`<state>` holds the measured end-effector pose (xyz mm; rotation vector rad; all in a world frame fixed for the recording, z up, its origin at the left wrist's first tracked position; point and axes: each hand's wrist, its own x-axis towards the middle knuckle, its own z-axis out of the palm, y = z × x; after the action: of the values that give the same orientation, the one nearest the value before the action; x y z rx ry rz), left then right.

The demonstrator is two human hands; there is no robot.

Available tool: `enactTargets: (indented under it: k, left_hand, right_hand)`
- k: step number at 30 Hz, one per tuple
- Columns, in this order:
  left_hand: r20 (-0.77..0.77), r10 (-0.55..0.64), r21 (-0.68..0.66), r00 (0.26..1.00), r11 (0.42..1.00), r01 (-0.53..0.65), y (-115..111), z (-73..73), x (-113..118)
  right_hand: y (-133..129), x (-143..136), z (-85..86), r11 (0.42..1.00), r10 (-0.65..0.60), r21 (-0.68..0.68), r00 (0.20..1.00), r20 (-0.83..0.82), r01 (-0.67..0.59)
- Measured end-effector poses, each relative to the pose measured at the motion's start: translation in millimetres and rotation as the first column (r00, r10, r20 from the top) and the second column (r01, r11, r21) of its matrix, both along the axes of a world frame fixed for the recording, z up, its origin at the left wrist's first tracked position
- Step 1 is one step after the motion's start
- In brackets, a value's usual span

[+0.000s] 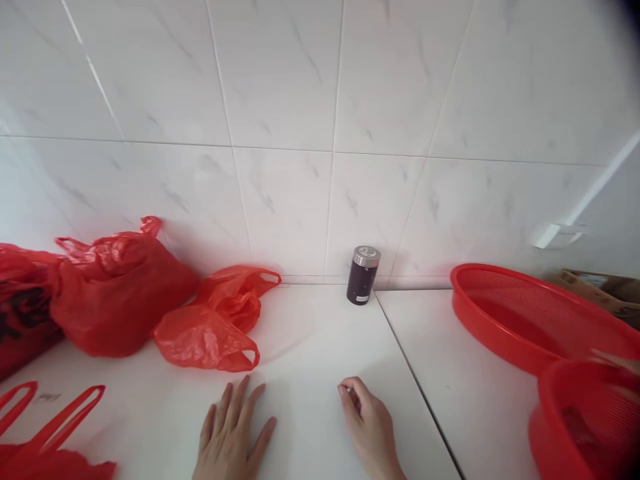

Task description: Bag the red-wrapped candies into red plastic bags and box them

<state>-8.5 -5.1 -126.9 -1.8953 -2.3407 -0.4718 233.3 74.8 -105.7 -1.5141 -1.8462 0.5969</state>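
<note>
My left hand (pixel 231 433) lies palm down on the white tabletop (pixel 300 427), its fingers spread, holding nothing. Just beyond its fingertips is a thin, crumpled red plastic bag (pixel 215 327) with loop handles. My right hand (pixel 367 423) rests on the same surface with its fingers curled in and the thumb pressed against the index finger. What it may hold is hidden inside the curled fingers. Farther back, close to the wall, stands a dark cylindrical container (pixel 362 279) with a silver lid; neither hand touches it.
Full red bags (pixel 120 293) sit at the left, and a red cloth-like bag (pixel 55 460) with handles is nearer. Right of the table seam are a large red basket (pixel 500 333) and a smaller red basket (pixel 545 427). A cardboard box (pixel 600 293) and tiled wall (pixel 285 200) stand behind.
</note>
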Motion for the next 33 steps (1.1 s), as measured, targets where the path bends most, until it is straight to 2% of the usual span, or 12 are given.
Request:
enactTargets:
  k: [4,8,14,23,28,33]
  left_hand:
    - [0.036,0.032,0.021,0.999,0.999,-0.033,2,6.2,4]
    - [0.091,-0.001,-0.027,0.996,1.0,0.004,3,13.2,2]
    - [0.138,-0.05,-0.022,0.989,0.998,0.053,1,21.1,1]
    - [0.175,-0.056,-0.027,0.983,0.998,0.061,-2,30.7,6]
    - [0.185,-0.059,0.031,0.981,0.998,0.054,-1,22.1,-1]
    - [0.169,-0.071,0.094,0.983,0.994,0.056,5,-4.7,-11]
  right_hand:
    - [0,2,0.9,0.999,0.0,-0.032,1.0,0.007,0.0]
    - [-1,3,6.3,0.999,0.02,-0.034,1.0,0.023,-0.019]
    - [1,3,8.4,1.0,0.009,-0.01,0.999,0.032,-0.008]
    - [-1,3,12.7,1.0,0.006,0.0,0.999,0.047,-0.006]
    - [-2,3,9.0,1.0,0.018,0.017,0.999,0.029,-0.019]
    - [-2,3,-1.9,0.997,-0.018,-0.072,1.0,-0.021,0.016]
